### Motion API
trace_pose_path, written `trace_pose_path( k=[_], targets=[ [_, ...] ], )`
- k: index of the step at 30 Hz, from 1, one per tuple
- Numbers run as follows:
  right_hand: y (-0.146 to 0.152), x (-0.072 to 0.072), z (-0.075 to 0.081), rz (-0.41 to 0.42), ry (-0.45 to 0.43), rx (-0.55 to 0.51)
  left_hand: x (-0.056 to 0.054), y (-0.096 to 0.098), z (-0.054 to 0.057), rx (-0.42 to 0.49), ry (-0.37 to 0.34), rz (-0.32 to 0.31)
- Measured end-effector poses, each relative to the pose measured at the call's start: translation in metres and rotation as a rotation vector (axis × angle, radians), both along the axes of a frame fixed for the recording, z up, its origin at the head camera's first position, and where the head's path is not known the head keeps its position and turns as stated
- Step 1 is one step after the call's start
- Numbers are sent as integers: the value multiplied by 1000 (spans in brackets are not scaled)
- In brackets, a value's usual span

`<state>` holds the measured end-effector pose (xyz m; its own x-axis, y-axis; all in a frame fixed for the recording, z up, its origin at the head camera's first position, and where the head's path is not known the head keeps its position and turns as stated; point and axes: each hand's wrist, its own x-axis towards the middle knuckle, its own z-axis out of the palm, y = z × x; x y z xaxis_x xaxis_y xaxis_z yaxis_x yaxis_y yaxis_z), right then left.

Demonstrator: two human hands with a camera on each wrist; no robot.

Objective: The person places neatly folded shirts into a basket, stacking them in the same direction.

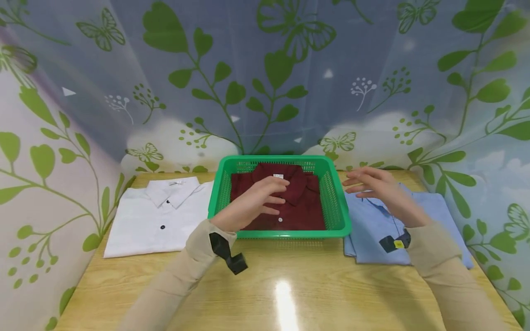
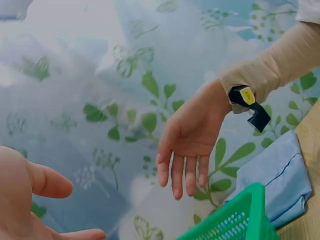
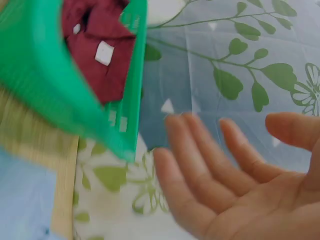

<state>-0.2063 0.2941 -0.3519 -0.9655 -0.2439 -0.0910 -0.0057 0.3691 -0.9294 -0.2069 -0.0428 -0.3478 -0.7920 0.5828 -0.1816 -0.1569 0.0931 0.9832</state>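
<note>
A dark red folded shirt [image 1: 298,214] lies inside a green plastic basket [image 1: 285,234], its collar towards the back wall. Over the basket's left half hovers my left hand [image 1: 253,202], fingers extended and holding nothing. My right hand [image 1: 378,186] hangs in the air above a folded light blue shirt [image 1: 430,207], just right of the basket; its fingers are loosely spread in the right wrist view, with nothing in them. To the basket's left a folded white shirt [image 1: 141,225] with dark buttons lies flat on the table.
The wooden table [image 1: 248,285] carries all three shirts and the basket. A patterned curtain [image 1: 232,55] with leaves and butterflies encloses the back and both sides, close behind the basket. Each wrist wears a black camera strap [image 1: 227,253].
</note>
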Motion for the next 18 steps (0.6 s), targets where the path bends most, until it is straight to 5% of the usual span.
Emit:
trace_pose_path(
  k=[11, 18],
  targets=[
    [43, 32, -13, -92, 319, 120, 38, 27, 10, -49, 189, -48],
    [77, 41, -23, -161, 359, 242, 56, 43, 7, -19, 319, -55]
  ],
)
